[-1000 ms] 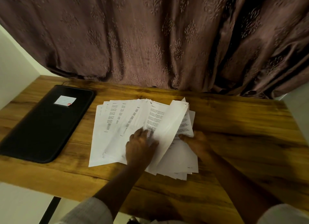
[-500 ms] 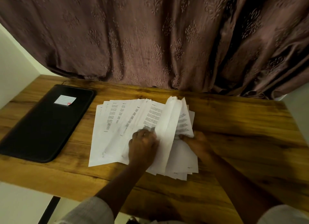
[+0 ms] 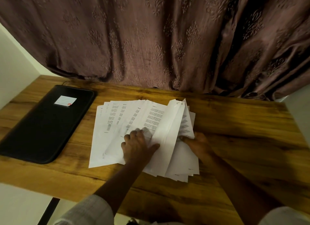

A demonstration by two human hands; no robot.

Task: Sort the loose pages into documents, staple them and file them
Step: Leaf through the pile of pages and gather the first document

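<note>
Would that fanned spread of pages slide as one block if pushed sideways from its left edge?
Probably not: the pages lie loose and overlapped, so they would likely shear and fan further. The raised sheet bows along its length, suggesting thin, floppy paper.

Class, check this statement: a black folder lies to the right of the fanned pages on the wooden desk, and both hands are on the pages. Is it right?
No. The head view shows the black folder lying to the left of the fanned pages, not the right. The rest holds: it is a wooden desk, and the left hand and right hand are both on the pages.
</note>
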